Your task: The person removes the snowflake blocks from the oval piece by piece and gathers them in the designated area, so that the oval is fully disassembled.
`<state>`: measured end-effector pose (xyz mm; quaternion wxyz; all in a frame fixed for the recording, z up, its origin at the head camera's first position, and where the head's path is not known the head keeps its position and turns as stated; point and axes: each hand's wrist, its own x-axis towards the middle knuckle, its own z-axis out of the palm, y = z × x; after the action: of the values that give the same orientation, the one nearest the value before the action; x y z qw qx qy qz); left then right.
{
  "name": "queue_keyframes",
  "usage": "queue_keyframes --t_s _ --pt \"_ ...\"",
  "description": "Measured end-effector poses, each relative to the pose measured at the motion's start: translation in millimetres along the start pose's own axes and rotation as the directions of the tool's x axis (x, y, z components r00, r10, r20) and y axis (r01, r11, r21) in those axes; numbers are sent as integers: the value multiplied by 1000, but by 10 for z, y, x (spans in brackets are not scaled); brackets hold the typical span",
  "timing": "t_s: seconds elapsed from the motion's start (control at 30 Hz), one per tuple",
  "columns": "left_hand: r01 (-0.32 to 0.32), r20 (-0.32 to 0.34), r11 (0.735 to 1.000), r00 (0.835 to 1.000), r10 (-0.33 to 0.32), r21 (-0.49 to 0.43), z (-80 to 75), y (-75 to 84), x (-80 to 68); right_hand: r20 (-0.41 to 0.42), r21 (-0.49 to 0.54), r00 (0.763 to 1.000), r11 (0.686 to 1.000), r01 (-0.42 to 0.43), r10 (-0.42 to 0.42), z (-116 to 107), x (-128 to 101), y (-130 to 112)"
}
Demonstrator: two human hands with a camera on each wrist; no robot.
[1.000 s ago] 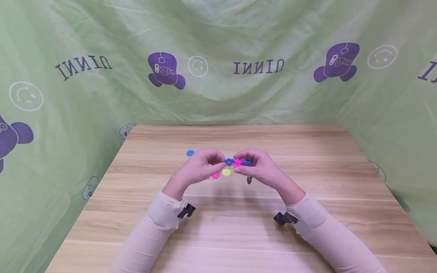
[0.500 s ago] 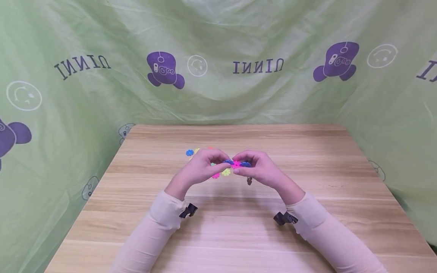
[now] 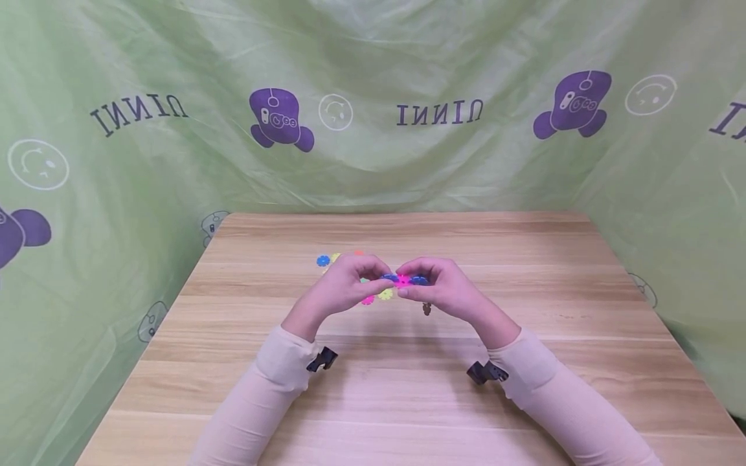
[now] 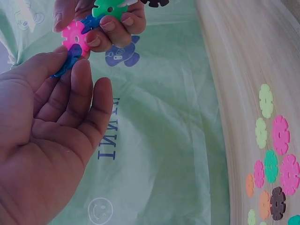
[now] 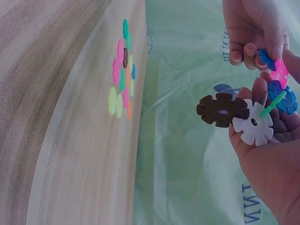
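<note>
Many loose discs (image 4: 274,154) on table (image 3: 524,272)

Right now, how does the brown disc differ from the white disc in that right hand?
The brown disc is dark and sticks out free past the palm; the white disc is pale, lies against the right hand and has a green disc slotted edge-on beside it. Both are notched snowflake discs with a centre hole, joined together.

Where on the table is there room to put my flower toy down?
The near half of the table, between the sleeves and the front edge, is bare. So is the right side, past the right hand. It is crowded under and behind the left hand, where loose discs lie.
</note>
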<state>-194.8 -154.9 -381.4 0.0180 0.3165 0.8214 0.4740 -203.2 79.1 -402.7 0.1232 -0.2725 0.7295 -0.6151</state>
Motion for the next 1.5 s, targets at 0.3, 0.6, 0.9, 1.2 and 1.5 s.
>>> queue_keyframes --t_s 0.3,0.6,0.9,1.2,1.5 --pt "28 26 1000 999 -28 8 -23 17 -6 5 -25 1000 1000 -4 4 7 0 -13" --pt "31 33 999 999 -31 15 -20 0 -4 -2 -35 1000 999 -25 25 9 6 3" --pt "-6 28 1000 1000 5 27 -15 -19 -3 1 -38 999 999 -38 38 9 9 16" --pt "-13 41 1000 999 13 -2 -9 -22 -9 9 -39 999 998 -45 45 13 -4 3" --pt "-62 48 998 997 63 -14 1 -43 -3 13 -33 999 999 -28 29 11 -4 21"
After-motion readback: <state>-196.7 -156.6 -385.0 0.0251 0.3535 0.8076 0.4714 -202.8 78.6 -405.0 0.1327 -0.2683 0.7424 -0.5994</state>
